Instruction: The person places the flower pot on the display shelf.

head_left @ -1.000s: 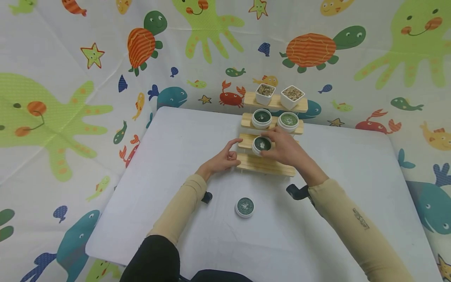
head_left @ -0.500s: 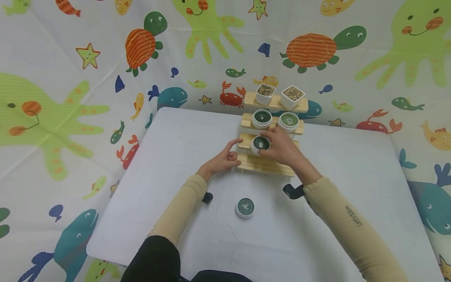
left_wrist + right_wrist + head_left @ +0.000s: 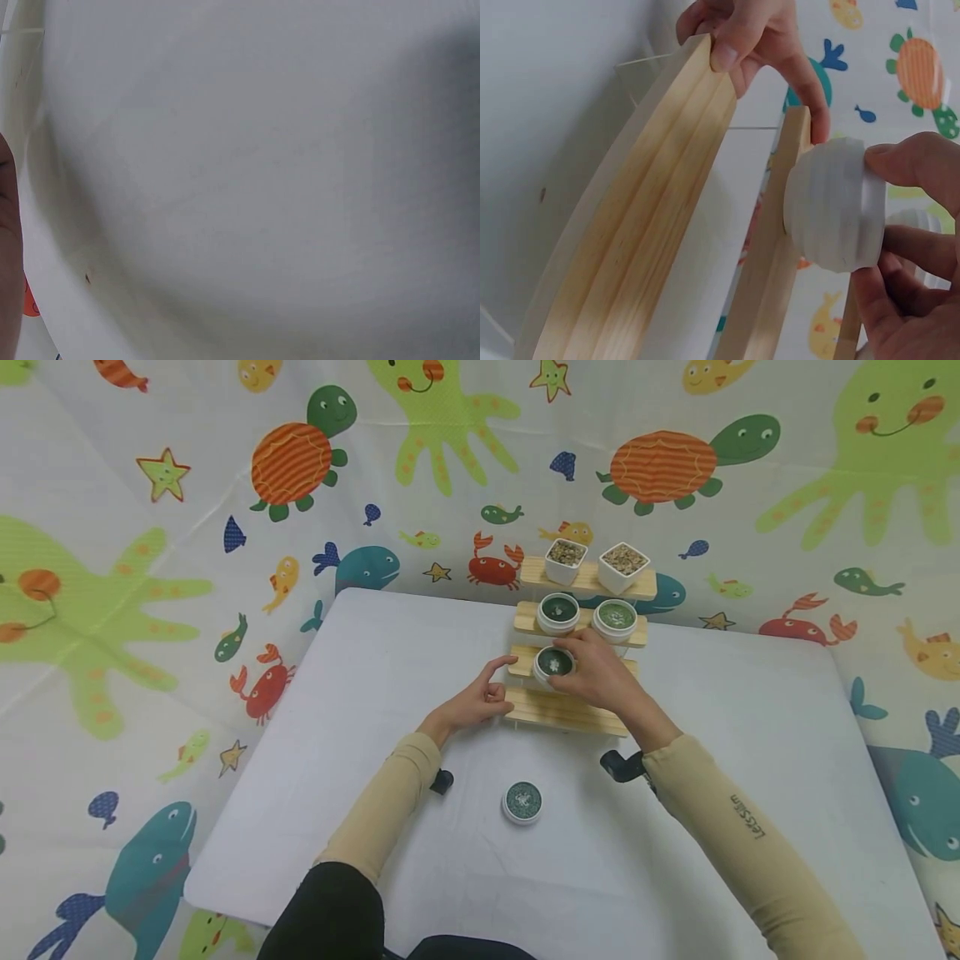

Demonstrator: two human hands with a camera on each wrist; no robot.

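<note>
In the head view a tiered wooden display stand (image 3: 566, 710) stands at the back of the table. My right hand (image 3: 600, 672) pinches a round white pot (image 3: 555, 665) with a dark green top, on the second board from the front. In the right wrist view this ribbed pot (image 3: 832, 206) has its base against the board, with thumb and fingertips around its rim. My left hand (image 3: 472, 700) holds the stand's left end: thumb on the front board (image 3: 641, 202), index finger reaching to the board behind. The left wrist view shows only a strip of hand (image 3: 9, 255).
Another round pot (image 3: 522, 802) sits on the white table (image 3: 360, 668) in front of the stand. Round pots with dark green (image 3: 558, 613) and lighter green (image 3: 615, 618) tops stand on the third board. Square white pots (image 3: 622, 567) of gravel-like bits occupy the top board.
My right hand has shifted the pot slightly to the left along its board. The left hand keeps its place on the stand.
</note>
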